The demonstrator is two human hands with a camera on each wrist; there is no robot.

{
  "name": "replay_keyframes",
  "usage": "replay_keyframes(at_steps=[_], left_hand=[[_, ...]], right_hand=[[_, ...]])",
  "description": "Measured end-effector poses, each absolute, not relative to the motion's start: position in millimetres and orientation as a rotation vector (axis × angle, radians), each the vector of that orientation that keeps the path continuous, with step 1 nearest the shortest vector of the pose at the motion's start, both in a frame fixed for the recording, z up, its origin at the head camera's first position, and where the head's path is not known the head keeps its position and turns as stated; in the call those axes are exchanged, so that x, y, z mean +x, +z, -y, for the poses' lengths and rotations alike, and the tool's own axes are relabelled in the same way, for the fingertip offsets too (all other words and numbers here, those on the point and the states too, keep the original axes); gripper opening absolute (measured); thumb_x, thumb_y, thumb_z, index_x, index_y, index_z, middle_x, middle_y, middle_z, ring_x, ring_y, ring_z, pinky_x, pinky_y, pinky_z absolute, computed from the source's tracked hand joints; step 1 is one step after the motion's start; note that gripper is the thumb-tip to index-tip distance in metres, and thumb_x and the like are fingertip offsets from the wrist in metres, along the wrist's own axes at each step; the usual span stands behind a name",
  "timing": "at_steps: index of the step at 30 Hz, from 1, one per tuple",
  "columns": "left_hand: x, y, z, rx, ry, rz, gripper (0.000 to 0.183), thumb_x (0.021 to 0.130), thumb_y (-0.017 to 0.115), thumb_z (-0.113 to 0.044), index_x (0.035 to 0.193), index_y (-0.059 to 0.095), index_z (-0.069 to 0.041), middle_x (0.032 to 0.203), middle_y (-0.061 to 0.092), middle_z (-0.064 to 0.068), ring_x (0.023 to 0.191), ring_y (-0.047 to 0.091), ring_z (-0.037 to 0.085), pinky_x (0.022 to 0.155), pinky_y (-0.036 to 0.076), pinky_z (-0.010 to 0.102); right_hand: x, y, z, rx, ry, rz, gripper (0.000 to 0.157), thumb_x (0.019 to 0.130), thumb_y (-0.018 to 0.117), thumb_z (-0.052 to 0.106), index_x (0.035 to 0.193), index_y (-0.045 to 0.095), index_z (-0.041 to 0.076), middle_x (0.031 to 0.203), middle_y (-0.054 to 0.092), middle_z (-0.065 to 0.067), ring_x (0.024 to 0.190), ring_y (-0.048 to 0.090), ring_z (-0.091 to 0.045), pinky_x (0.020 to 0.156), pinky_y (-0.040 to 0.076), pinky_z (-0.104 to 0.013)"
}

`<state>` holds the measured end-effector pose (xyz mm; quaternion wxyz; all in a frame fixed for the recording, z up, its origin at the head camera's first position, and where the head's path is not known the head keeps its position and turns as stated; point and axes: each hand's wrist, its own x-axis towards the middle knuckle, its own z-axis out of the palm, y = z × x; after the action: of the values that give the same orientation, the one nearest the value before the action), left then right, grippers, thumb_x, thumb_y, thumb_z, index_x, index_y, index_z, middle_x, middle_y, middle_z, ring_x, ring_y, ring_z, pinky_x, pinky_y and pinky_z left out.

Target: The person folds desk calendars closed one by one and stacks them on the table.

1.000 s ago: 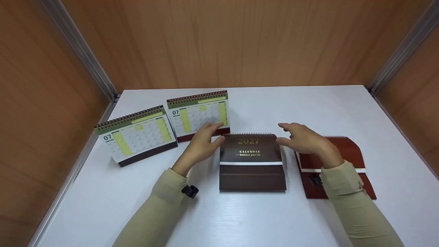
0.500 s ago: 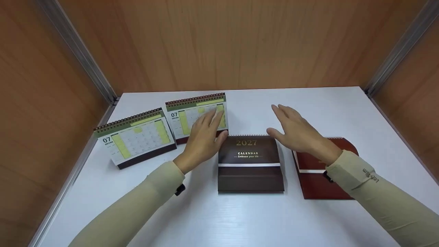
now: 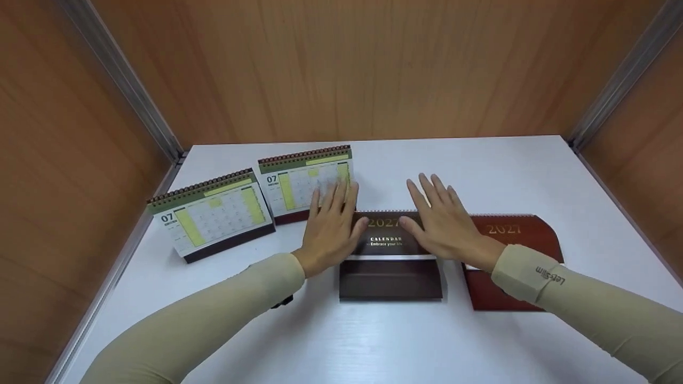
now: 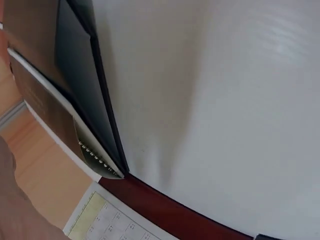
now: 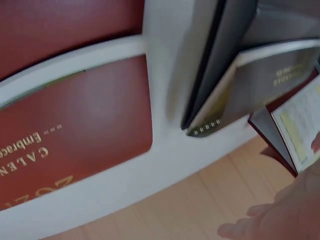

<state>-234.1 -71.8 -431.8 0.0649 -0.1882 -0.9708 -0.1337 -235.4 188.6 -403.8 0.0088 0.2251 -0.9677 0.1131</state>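
A dark brown 2027 desk calendar (image 3: 390,280) stands on the table, folded into a low tent with its spiral on the far side. My left hand (image 3: 331,229), fingers straight and pointing away from me, is over its upper left corner. Those fingertips overlap the back desk calendar (image 3: 299,192), which shows a 07 page. Over the upper right corner, my right hand (image 3: 443,226) spreads its straight fingers, thumb across the cover. Neither hand holds anything. Under the right wrist lies a red 2027 desk calendar (image 3: 507,288), partly hidden; the right wrist view shows its cover (image 5: 100,105).
At the left, another desk calendar (image 3: 219,213) stands open to a 07 page, close beside the back one. A wooden panel (image 3: 373,69) rises behind the white table (image 3: 352,341), with more panels at both sides.
Both hands, earlier at the brown calendar's sides with fingers bent, have straightened and spread their fingers. They have come closer together over its upper part. The calendars keep their places.
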Motion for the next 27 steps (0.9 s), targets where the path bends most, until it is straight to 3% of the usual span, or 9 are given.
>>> replay_keyframes(at_steps=[6,14,20,27], left_hand=[[-234.9,-445.7,60.7,-0.552,-0.335,3.019,0.072,0.114,0.034,-0.051,0.172,0.009,-0.016,0.179,0.002,0.012,0.165,0.000,0.032,0.130,-0.010,0.057],[-232.2,-460.3,50.6,-0.536,-0.278,3.098,0.071,0.114,0.024,-0.053,0.172,0.009,-0.015,0.179,0.004,0.014,0.165,-0.002,0.032,0.130,-0.003,0.061],[-229.9,-468.4,47.0,-0.522,-0.361,3.125,0.070,0.114,0.022,-0.053,0.172,0.009,-0.016,0.179,0.005,0.014,0.165,-0.002,0.031,0.130,-0.007,0.061],[-227.3,-477.0,43.7,-0.500,-0.424,3.168,0.070,0.114,0.022,-0.053,0.173,0.008,-0.016,0.179,0.004,0.014,0.165,-0.002,0.032,0.130,-0.004,0.063]], right_hand=[[-232.4,-423.4,-181.8,0.685,0.330,3.046,0.079,0.112,0.035,0.055,0.171,0.011,0.008,0.177,0.005,-0.022,0.163,0.002,-0.045,0.129,0.007,-0.066],[-230.8,-442.0,-173.5,0.663,0.393,3.120,0.077,0.113,0.032,0.054,0.171,0.012,0.008,0.177,0.004,-0.023,0.162,0.001,-0.045,0.129,0.005,-0.066],[-232.6,-454.4,-170.8,0.651,0.402,3.124,0.075,0.114,0.031,0.052,0.171,0.014,0.005,0.176,0.006,-0.025,0.162,0.004,-0.047,0.129,0.007,-0.066],[-232.5,-465.2,-166.8,0.615,0.446,3.148,0.076,0.113,0.031,0.052,0.170,0.015,0.005,0.176,0.004,-0.025,0.162,0.002,-0.048,0.129,0.006,-0.067]])
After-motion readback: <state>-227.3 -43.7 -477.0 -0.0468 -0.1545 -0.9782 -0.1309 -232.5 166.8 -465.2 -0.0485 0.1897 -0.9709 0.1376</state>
